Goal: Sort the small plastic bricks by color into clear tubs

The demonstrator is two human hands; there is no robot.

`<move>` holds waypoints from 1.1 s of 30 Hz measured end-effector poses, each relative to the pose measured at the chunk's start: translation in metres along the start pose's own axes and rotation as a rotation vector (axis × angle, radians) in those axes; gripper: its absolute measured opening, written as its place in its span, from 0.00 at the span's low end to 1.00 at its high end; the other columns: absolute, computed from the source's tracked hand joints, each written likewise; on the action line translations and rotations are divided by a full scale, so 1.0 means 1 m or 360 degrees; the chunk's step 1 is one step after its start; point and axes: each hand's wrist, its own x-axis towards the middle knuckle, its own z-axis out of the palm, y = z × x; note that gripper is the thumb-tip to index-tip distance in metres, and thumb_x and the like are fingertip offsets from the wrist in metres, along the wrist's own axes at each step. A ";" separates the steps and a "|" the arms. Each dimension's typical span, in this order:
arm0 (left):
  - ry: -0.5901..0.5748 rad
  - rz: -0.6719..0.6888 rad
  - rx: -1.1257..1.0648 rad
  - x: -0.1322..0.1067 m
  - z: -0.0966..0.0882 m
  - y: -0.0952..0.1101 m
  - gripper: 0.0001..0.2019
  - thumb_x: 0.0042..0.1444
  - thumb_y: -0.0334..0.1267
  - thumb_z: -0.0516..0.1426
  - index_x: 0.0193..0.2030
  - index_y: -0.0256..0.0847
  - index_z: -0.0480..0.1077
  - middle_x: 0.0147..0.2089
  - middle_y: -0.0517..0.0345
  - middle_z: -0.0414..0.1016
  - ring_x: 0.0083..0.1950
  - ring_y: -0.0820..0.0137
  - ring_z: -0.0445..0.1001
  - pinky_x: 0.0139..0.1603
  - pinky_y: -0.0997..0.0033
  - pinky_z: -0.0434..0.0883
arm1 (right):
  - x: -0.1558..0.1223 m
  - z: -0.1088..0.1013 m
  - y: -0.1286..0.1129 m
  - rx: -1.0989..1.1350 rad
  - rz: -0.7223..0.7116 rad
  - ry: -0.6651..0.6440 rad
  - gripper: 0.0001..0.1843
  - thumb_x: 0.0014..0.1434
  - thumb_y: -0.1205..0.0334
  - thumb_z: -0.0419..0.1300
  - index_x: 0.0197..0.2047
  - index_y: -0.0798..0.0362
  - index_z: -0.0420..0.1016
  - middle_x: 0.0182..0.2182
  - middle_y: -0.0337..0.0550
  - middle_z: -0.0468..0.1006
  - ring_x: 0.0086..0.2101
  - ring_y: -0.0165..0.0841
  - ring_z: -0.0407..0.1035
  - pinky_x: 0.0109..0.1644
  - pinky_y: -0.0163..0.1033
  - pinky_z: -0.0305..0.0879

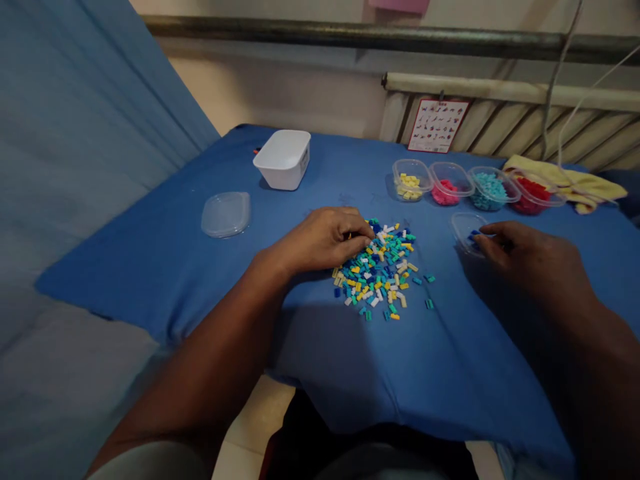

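Note:
My left hand point(330, 237) rests at the left edge of a loose pile of small toy building bricks point(383, 267) in teal, white, yellow, beige and dark blue. Its thumb and fingers are drawn together among the bricks, and what lies between them is hidden. Over on the right, my right hand point(533, 257) pinches a small dark blue brick point(474, 235) at its fingertips. That brick is over a clear plastic container point(461, 233), which the hand partly covers.
Behind stand clear tubs of yellow bricks point(409, 187), pink bricks point(445, 192), light blue bricks point(489, 190) and red bricks point(531, 195). A yellow cloth point(570, 180) lies beside them. Left are a white tub point(284, 160) and a clear lid point(226, 215) on the blue cloth point(150, 253).

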 end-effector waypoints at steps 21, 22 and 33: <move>-0.0467 -0.0560 0.0379 -0.069 0.015 0.055 0.11 0.70 0.35 0.59 0.55 0.45 0.80 0.53 0.53 0.84 0.53 0.61 0.81 0.55 0.61 0.75 | -0.025 0.009 -0.069 0.0647 -0.0841 -0.0175 0.14 0.75 0.54 0.59 0.47 0.47 0.87 0.41 0.45 0.91 0.38 0.44 0.85 0.42 0.47 0.77; -0.0456 -0.0606 0.0380 -0.071 0.016 0.055 0.10 0.70 0.36 0.59 0.54 0.45 0.79 0.52 0.54 0.84 0.50 0.62 0.81 0.52 0.62 0.75 | -0.026 0.008 -0.069 0.0664 -0.0836 -0.0180 0.14 0.75 0.55 0.59 0.46 0.46 0.87 0.41 0.45 0.91 0.38 0.44 0.85 0.43 0.47 0.77; -0.0418 -0.0562 0.0394 -0.081 0.018 0.057 0.19 0.70 0.32 0.56 0.63 0.50 0.79 0.61 0.53 0.84 0.60 0.59 0.82 0.62 0.58 0.76 | -0.032 0.009 -0.077 0.0688 -0.1050 -0.0135 0.13 0.76 0.58 0.58 0.47 0.49 0.85 0.40 0.45 0.90 0.39 0.41 0.85 0.43 0.43 0.75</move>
